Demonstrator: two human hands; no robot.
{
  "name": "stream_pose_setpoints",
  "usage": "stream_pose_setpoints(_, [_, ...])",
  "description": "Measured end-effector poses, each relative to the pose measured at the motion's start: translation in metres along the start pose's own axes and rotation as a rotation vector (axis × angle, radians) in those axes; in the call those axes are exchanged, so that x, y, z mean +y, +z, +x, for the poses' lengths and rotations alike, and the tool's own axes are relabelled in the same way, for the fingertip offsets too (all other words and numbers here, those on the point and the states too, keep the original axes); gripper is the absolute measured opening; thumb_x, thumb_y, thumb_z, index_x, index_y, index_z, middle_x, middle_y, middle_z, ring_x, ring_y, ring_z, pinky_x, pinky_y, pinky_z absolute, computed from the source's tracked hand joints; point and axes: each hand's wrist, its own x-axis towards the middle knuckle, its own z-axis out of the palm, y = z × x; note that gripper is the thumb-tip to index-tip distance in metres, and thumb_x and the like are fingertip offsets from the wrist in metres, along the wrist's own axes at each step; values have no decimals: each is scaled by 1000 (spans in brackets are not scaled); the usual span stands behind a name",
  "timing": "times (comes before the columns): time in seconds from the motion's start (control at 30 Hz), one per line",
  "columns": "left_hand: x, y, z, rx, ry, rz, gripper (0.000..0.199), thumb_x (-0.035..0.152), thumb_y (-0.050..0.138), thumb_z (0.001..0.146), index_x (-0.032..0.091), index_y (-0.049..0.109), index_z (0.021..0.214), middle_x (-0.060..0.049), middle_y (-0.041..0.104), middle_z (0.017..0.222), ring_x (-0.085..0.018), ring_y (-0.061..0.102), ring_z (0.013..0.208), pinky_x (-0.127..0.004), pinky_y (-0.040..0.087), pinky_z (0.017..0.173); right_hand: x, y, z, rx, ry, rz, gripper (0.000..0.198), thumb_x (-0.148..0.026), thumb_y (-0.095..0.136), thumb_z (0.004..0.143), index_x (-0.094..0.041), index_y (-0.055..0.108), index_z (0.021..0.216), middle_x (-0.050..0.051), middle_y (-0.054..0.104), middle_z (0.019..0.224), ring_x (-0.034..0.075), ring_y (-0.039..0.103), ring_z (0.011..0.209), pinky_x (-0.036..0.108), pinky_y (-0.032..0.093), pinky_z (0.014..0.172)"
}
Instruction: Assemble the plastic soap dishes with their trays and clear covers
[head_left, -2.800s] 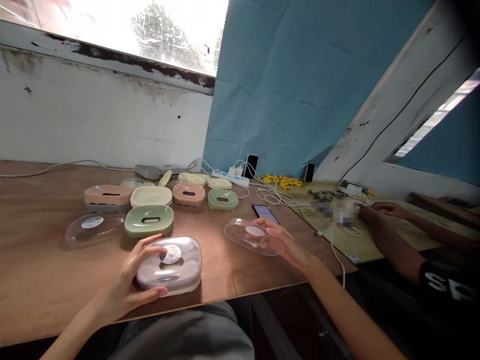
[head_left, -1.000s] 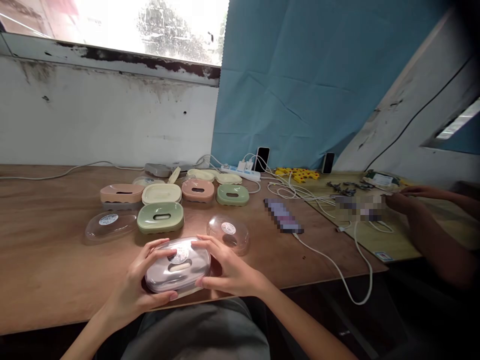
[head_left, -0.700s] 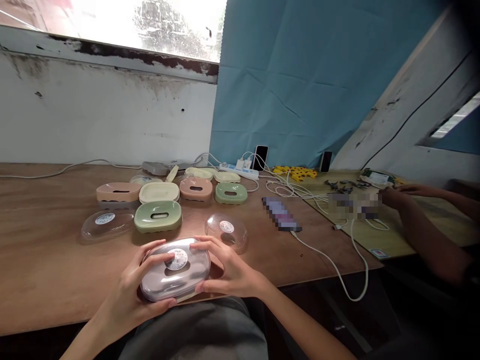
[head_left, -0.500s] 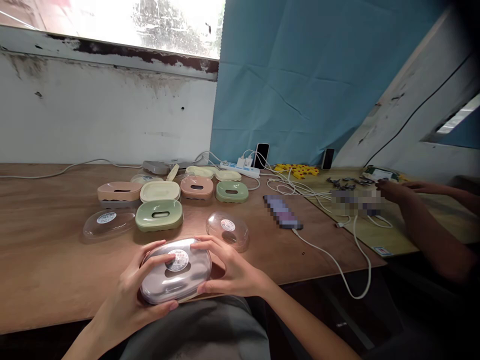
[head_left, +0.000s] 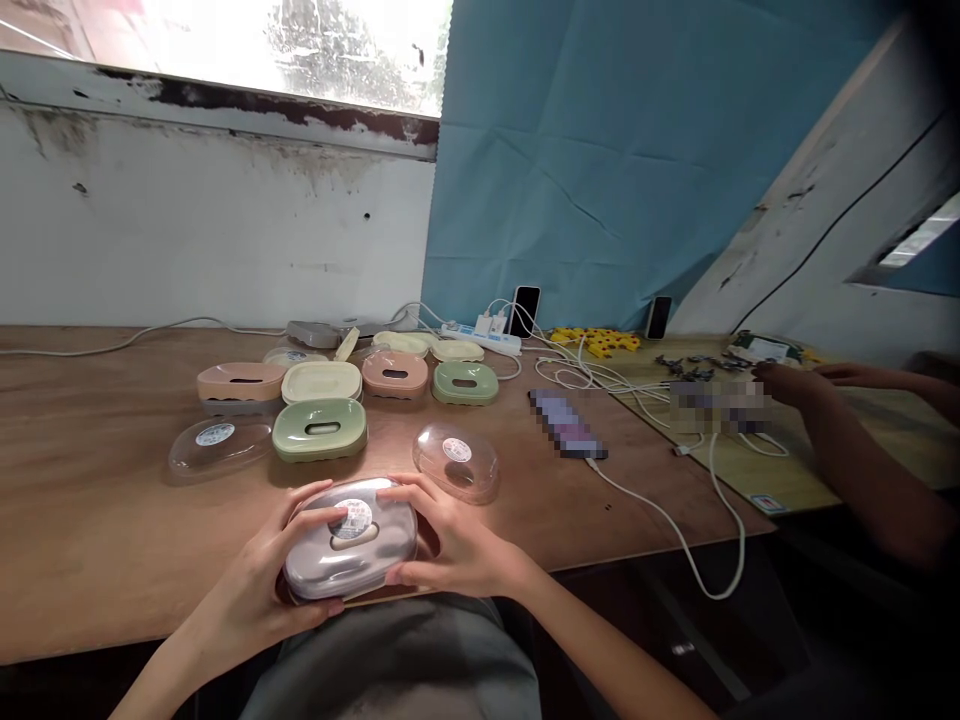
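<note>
Both hands grip an oval grey soap box with a clear cover and a round white label, at the table's front edge. My left hand wraps its left end, a finger lying on the label. Around the right end is my right hand, fingertips on the cover's top and thumb at the near side. Beyond it stands a green soap box. Clear covers with labels lie to the left and right of it.
Behind are pink, cream and green boxes. A phone on a white cable lies to the right, with a power strip at the back. Another person's arms reach over the yellowish board.
The grey soap box has tilted slightly, and its top slot now shows pale where it looked dark. Both hands keep hold with only slight shifts.
</note>
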Motion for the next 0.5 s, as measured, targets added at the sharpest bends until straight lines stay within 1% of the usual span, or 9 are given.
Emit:
stream_pose_setpoints(0.17, [0, -1, 2, 4, 38, 63, 58, 29, 67, 78, 33, 38, 127, -6, 29, 144, -27, 41, 128, -34, 47, 96, 4, 3, 1, 2, 3, -28, 67, -36, 75, 72, -19, 44, 129, 14, 40, 135, 23, 42, 126, 33, 38, 103])
stream_pose_setpoints(0.23, [-3, -4, 2, -1, 37, 133, 59, 33, 68, 77, 34, 38, 128, -5, 30, 145, -27, 42, 127, -34, 46, 97, 7, 4, 0, -17, -4, -41, 71, -37, 75, 73, -21, 41, 133, 14, 38, 139, 23, 40, 129, 34, 37, 104])
stream_pose_setpoints(0.27, [-6, -8, 0, -4, 28, 179, 60, 35, 68, 76, 35, 38, 128, -5, 30, 145, -27, 43, 127, -34, 45, 97, 9, 5, -1, -29, -10, -46, 77, -38, 76, 72, -22, 37, 137, 13, 36, 141, 23, 38, 130, 34, 36, 105])
stream_pose_setpoints(0.33, [-13, -21, -6, -17, -17, 289, 58, 39, 66, 78, 36, 39, 129, -4, 30, 147, -28, 42, 126, -35, 44, 97, 13, 6, -2, -46, -8, -49, 91, -38, 77, 71, -24, 24, 144, 12, 34, 144, 24, 34, 133, 36, 33, 108])
stream_pose_setpoints(0.4, [-23, -38, -18, -32, -83, 403, 54, 40, 61, 81, 36, 39, 130, -4, 28, 148, -28, 41, 127, -37, 42, 97, 15, 7, -3, -43, 21, -41, 101, -36, 77, 71, -25, 12, 148, 12, 35, 145, 24, 34, 133, 37, 33, 108])
stream_pose_setpoints(0.43, [-30, -48, -25, -31, -112, 460, 52, 39, 58, 82, 36, 39, 130, -4, 27, 149, -28, 41, 127, -38, 41, 98, 15, 7, -3, -36, 38, -39, 102, -34, 76, 72, -25, 9, 148, 12, 36, 144, 24, 35, 133, 38, 33, 108])
stream_pose_setpoints(0.5, [-43, -66, -41, -24, -188, 593, 51, 39, 55, 82, 35, 42, 131, -5, 28, 149, -30, 41, 127, -42, 39, 99, 16, 8, -4, -28, 57, -45, 99, -32, 75, 74, -25, 9, 148, 11, 38, 142, 24, 38, 131, 38, 35, 107])
